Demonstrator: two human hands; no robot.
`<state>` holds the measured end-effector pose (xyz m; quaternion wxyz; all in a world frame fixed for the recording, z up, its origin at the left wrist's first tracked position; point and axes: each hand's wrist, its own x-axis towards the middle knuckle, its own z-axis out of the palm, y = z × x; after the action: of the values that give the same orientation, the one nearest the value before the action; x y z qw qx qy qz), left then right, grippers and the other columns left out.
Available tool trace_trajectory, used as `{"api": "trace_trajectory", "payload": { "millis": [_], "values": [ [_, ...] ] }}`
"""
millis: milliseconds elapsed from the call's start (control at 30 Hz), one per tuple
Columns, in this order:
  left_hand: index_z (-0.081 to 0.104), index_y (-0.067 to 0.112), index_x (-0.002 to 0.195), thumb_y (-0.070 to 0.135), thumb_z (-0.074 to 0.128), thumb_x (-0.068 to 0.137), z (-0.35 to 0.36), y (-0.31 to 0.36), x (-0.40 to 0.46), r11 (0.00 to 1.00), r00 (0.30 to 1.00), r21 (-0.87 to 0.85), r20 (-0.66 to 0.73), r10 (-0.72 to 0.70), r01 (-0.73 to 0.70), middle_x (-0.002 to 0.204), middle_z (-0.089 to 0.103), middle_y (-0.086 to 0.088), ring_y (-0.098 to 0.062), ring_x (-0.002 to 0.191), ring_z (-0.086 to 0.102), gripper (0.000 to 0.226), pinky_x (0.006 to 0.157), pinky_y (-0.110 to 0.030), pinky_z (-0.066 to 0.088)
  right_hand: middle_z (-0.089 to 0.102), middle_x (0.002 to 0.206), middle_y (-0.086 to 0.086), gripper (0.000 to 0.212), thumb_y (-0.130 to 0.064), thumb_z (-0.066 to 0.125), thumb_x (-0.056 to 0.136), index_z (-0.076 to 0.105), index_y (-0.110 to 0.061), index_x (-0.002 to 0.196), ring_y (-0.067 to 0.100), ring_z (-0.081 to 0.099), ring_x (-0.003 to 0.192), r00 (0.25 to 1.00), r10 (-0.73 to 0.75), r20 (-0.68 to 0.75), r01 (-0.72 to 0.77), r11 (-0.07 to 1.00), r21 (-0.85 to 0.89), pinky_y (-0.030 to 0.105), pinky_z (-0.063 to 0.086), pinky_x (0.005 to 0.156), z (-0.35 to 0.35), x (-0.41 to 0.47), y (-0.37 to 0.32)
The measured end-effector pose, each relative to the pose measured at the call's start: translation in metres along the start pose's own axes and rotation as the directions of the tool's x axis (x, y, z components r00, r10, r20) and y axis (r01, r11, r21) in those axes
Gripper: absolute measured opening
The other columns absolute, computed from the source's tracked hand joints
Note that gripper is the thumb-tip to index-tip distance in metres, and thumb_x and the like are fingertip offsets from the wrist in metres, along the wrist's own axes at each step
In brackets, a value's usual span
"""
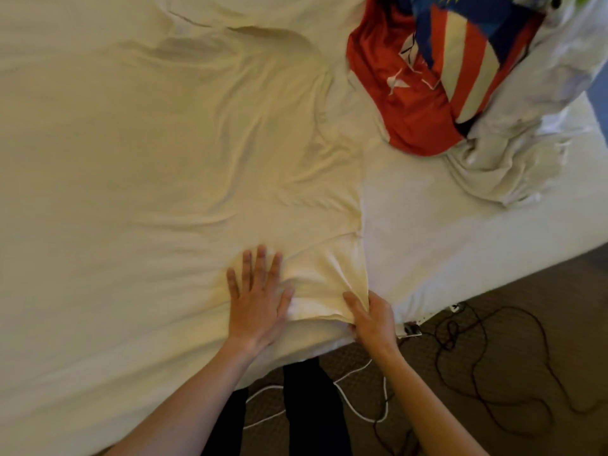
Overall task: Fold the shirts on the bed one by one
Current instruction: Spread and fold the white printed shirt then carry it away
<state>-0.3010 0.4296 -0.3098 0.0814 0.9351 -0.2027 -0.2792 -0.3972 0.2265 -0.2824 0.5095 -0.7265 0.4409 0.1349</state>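
Observation:
A cream shirt (184,153) lies spread and wrinkled over the white bed (444,232), reaching the near edge. My left hand (258,297) presses flat on the shirt near its lower right part, fingers straight. Just to its right, my right hand (371,319) pinches the shirt's corner at the bed's edge, bunching the cloth into folds. A pile of other shirts sits at the far right: a red one (394,103), a blue one with red and white stripes (467,60), and crumpled white ones (519,153).
Brown carpet (543,307) lies beyond the bed's right edge, with black cables (477,340) and a white cable (355,413) strewn over it. My dark-trousered legs (309,406) stand against the bed's near edge.

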Motion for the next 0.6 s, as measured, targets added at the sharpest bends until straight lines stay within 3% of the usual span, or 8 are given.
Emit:
{"api": "trace_trajectory", "payload": {
  "millis": [67,133,233,300,400,467,533,600],
  "values": [
    [0.009,0.026,0.159,0.065,0.028,0.092,0.002,-0.003,-0.005,0.997,0.998,-0.048,-0.043,0.055,-0.057,0.167,-0.005,-0.006,-0.032,0.153,-0.006,0.08,0.119,-0.06,0.001,0.058,0.047,0.0,0.034,-0.033,0.062,0.096,0.062,-0.012,0.07,0.015,0.054,0.039,0.997,0.073,-0.022,-0.073,0.997,0.024,0.031,0.044,0.041,-0.001,-0.009,0.012],
    [0.021,0.024,0.158,0.067,0.043,0.087,0.006,-0.006,-0.016,0.97,0.963,-0.026,-0.133,0.234,-0.24,0.167,0.006,-0.011,-0.032,0.153,0.004,0.087,0.119,-0.061,0.003,0.055,0.044,0.0,0.041,-0.034,0.06,0.097,0.058,-0.012,0.062,0.013,0.052,0.038,0.994,0.103,-0.026,-0.103,0.995,0.018,0.028,0.042,0.043,-0.003,-0.013,0.022],
    [0.053,0.021,0.14,0.055,0.064,0.075,0.015,-0.003,-0.031,0.875,0.848,0.079,-0.217,0.483,-0.478,0.156,0.037,-0.015,-0.034,0.143,0.036,0.075,0.112,-0.06,0.026,0.059,0.046,0.001,0.043,-0.038,0.059,0.097,0.06,-0.013,0.062,0.011,0.057,0.043,0.996,0.073,-0.052,-0.074,0.997,-0.02,0.022,0.041,0.044,-0.001,-0.011,0.015],
    [0.065,0.02,0.117,0.042,0.068,0.074,0.015,0.003,-0.036,0.897,0.858,0.075,-0.265,0.44,-0.436,0.132,0.057,-0.012,-0.034,0.119,0.055,0.049,0.099,-0.052,0.039,0.061,0.048,0.003,0.043,-0.041,0.058,0.097,0.064,-0.011,0.066,0.014,0.062,0.045,0.996,0.069,-0.055,-0.071,0.997,-0.042,0.023,0.046,0.045,0.001,-0.009,0.007],
    [0.068,0.015,0.096,0.025,0.067,0.077,0.009,0.011,-0.037,0.931,0.896,-0.019,-0.281,0.344,-0.364,0.096,0.062,-0.005,-0.032,0.091,0.062,0.021,0.076,-0.042,0.047,0.062,0.054,0.01,0.043,-0.039,0.056,0.099,0.063,-0.007,0.072,0.022,0.065,0.051,0.997,0.037,-0.069,-0.041,0.998,-0.053,0.033,0.05,0.051,0.0,-0.008,0.002],
    [0.067,0.013,0.088,0.013,0.07,0.075,0.005,0.014,-0.035,0.926,0.913,-0.127,-0.256,0.316,-0.356,0.087,0.062,-0.003,-0.028,0.085,0.063,0.013,0.069,-0.038,0.052,0.062,0.06,0.015,0.04,-0.035,0.055,0.1,0.063,-0.006,0.074,0.025,0.064,0.054,0.994,0.006,-0.113,-0.012,0.998,-0.058,0.034,0.048,0.048,-0.002,-0.009,0.003],
    [0.065,0.014,0.083,0.008,0.072,0.072,-0.003,0.014,-0.034,0.901,0.927,-0.235,-0.181,0.328,-0.364,0.084,0.06,-0.001,-0.023,0.081,0.062,0.015,0.066,-0.033,0.051,0.061,0.06,0.013,0.034,-0.029,0.055,0.1,0.064,-0.011,0.074,0.018,0.063,0.05,0.991,0.004,-0.131,-0.007,1.0,-0.017,0.026,0.046,0.042,-0.005,-0.012,0.006],
    [0.063,0.017,0.085,0.012,0.066,0.074,-0.011,0.013,-0.032,0.881,0.916,-0.268,-0.019,0.4,-0.39,0.086,0.06,0.002,-0.022,0.081,0.062,0.012,0.065,-0.03,0.047,0.062,0.062,0.009,0.033,-0.027,0.052,0.101,0.064,-0.013,0.074,0.009,0.062,0.046,0.997,0.061,-0.037,-0.062,0.998,-0.029,0.023,0.047,0.041,-0.008,-0.013,0.007]
  ]
}}
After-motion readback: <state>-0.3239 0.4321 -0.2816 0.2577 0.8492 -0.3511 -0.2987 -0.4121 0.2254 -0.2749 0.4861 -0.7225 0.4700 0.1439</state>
